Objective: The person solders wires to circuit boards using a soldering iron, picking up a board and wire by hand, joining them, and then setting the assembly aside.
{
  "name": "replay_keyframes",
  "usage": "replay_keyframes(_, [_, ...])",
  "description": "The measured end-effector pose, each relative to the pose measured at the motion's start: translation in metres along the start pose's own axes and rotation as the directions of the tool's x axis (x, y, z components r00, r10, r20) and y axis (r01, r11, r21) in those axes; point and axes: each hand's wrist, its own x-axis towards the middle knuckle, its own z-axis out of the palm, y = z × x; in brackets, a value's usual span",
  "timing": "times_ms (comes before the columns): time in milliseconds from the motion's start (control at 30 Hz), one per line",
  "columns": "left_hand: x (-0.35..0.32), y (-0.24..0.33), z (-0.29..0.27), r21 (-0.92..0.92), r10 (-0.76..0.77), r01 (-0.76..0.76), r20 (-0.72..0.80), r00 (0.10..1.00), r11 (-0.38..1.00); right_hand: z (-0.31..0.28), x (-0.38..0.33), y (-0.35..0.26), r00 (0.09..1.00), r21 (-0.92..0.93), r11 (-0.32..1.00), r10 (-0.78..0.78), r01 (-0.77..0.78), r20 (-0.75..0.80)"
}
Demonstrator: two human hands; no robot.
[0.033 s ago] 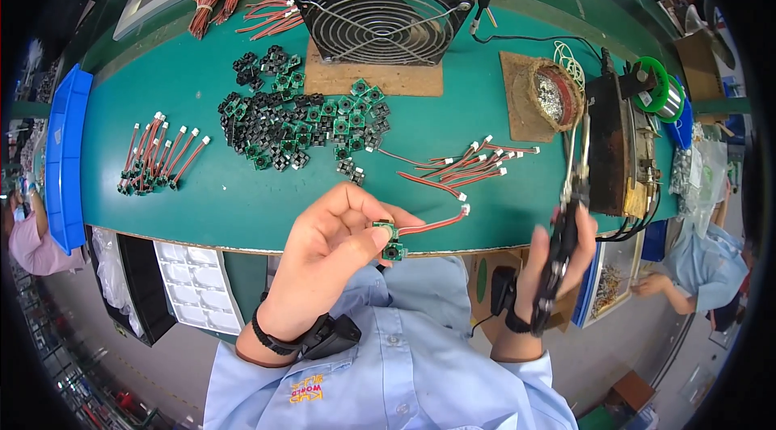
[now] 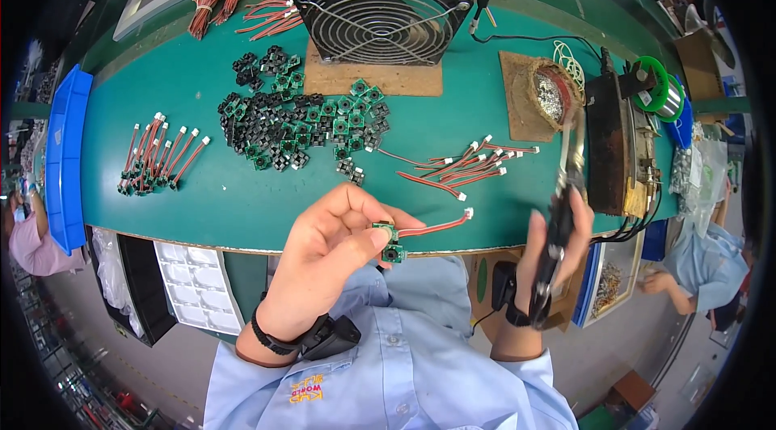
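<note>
My left hand (image 2: pixel 335 244) pinches a small green circuit board (image 2: pixel 391 252) between thumb and fingers, just over the table's near edge. From the board a red-and-white wire lead (image 2: pixel 436 227) runs right to a white plug. My right hand (image 2: pixel 558 244) is wrapped round a black-handled soldering iron (image 2: pixel 553 256), its metal front pointing away from me. Motion blurs the iron. Its front end lies just before a round solder pot (image 2: pixel 558 94) holding silvery bits. Right of centre lie loose wire leads (image 2: pixel 477 165); left of them is a heap of black-and-green boards (image 2: pixel 283 123).
A black fan (image 2: pixel 384 22) stands on a brown board at the back. Boards with leads (image 2: pixel 158 155) lie at left, near a blue tray (image 2: pixel 69 155). A dark metal box (image 2: pixel 618 147) and green-rimmed solder spool (image 2: pixel 659 90) stand at right. A co-worker's arm (image 2: pixel 667 284) shows far right.
My right hand has shifted slightly forward, and the soldering iron's front has swung a little left. The lead's plug end has moved slightly right. My left hand stays nearly still.
</note>
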Motion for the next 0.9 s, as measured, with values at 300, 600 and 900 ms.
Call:
replay_keyframes(300, [-0.001, 0.003, 0.002, -0.149, -0.053, 0.057, 0.035, 0.998, 0.987, 0.009, 0.004, -0.001, 0.924, 0.049, 0.925, 0.370, -0.376, 0.100])
replay_keyframes(600, [-0.010, -0.007, -0.019, -0.074, 0.019, -0.017, 0.026, 0.999, 0.997, 0.011, -0.009, -0.014, 0.948, 0.520, 0.794, 0.288, -0.315, 0.135])
replay_keyframes(900, [-0.029, -0.012, -0.041, -0.070, 0.094, -0.105, -0.144, 0.985, 0.992, 0.053, 0.008, -0.035, 0.957, 0.061, 0.979, -0.205, 0.197, 0.206])
